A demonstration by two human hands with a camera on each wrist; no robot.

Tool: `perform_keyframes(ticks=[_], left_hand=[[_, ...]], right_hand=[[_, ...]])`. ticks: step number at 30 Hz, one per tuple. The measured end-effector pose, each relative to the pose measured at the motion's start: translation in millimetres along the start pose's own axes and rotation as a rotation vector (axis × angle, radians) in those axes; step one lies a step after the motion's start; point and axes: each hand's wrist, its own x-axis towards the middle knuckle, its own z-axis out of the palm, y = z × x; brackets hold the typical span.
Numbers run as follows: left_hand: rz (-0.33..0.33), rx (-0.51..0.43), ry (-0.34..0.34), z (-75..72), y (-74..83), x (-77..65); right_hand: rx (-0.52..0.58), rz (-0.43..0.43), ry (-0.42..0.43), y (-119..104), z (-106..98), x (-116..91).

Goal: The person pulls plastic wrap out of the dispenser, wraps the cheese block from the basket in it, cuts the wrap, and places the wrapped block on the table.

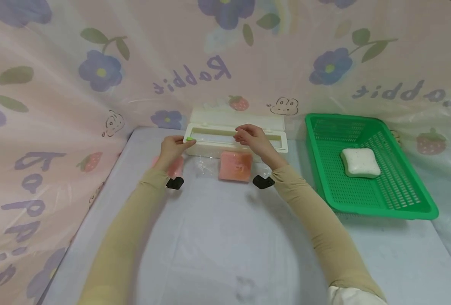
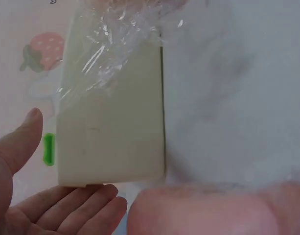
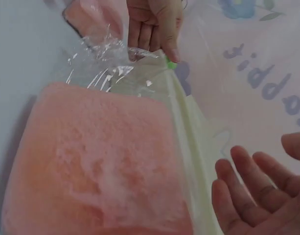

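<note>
A long cream cling film dispenser box (image 1: 225, 149), its lid (image 1: 244, 120) raised, stands at the back of the table. My left hand (image 1: 175, 147) is at the box's left end, thumb near a small green slider (image 2: 49, 149), with fairly straight fingers along the end wall. My right hand (image 1: 253, 139) hovers over the right half of the box, fingers loosely bent, nothing between them. Clear film (image 3: 103, 68) spreads from the box's front. Before it lies a pink-orange square block (image 1: 235, 166); a second pink block (image 1: 176, 167) is partly hidden by my left wrist.
To the right, a green plastic basket (image 1: 382, 215) holds a white speckled square block (image 1: 360, 162). A printed plastic curtain (image 1: 134, 84) hangs behind and around the pale table (image 1: 218, 245). Black wrist-worn pieces (image 1: 263, 182) sit under my wrists.
</note>
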Motion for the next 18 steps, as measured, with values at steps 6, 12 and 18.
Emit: perform_keyframes(ticks=[6,12,18], left_hand=[[0.011,0.048,0.055,10.9,-0.8,7.3],[0.014,0.011,0.082,14.3,2.5,6.9],[-0.009,-0.097,0.06,12.4,-1.9,6.8]], right_hand=[[-0.007,-0.005,-0.055,0.8,21.7,26.6],[-0.012,-0.074,-0.121,-4.8,43.9,41.4],[-0.004,-0.12,-0.154,-3.5,68.0,55.2]])
